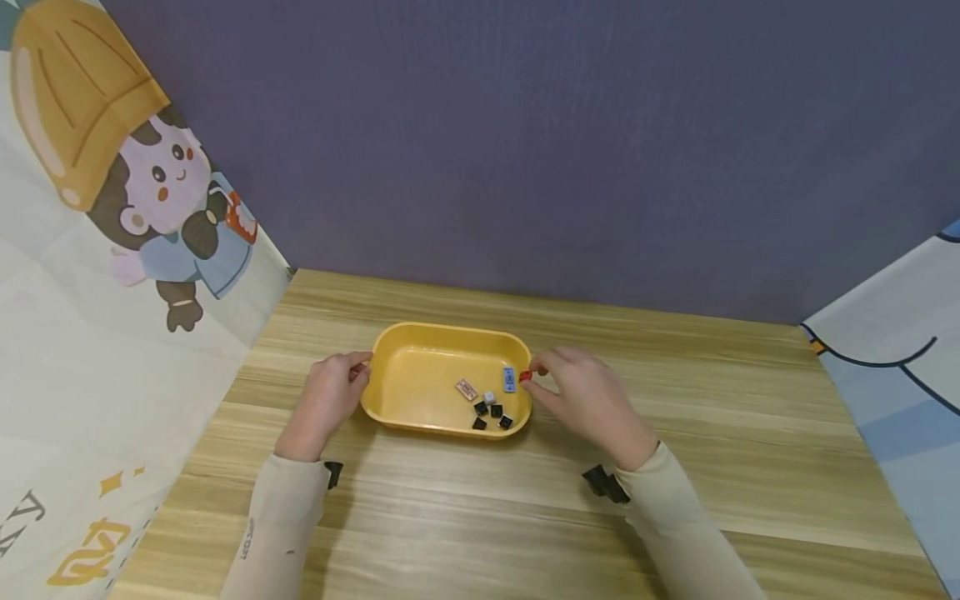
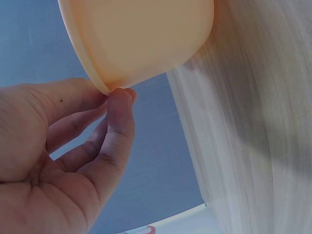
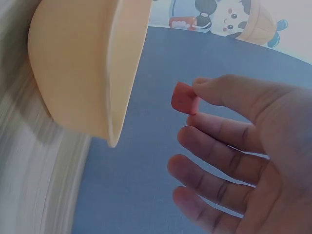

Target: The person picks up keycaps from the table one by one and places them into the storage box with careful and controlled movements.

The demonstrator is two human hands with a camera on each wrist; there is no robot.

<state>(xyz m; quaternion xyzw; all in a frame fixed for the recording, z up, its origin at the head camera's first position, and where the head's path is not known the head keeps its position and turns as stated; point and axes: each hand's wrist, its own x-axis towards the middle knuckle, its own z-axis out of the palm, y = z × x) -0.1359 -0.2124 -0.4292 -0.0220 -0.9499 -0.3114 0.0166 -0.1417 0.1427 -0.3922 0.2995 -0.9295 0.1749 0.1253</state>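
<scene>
A yellow tray (image 1: 420,329) with rounded corners sits on the wooden table. My left hand (image 1: 318,408) pinches its left rim between thumb and fingers, which the left wrist view shows close up at the rim (image 2: 105,88). Beyond the opposite end, my right hand (image 1: 588,400) holds a small red keycap (image 3: 183,98) between thumb and index finger, the other fingers spread loosely below. From above, the keycap overlaps the tray's right rim. Inside the tray's right half lie several black keycaps (image 1: 497,411), a white one (image 1: 490,398), a blue rectangular piece (image 1: 509,380) and a pinkish rectangular piece (image 1: 467,389).
Wood-grain table top (image 1: 465,517) extends around the tray. A dark blue-grey backdrop (image 1: 525,150) rises behind its far edge. Cartoon-printed cloth (image 1: 67,333) hangs on the left, with more printed cloth at the right. Black wrist mounts (image 1: 606,483) sit under the sleeves.
</scene>
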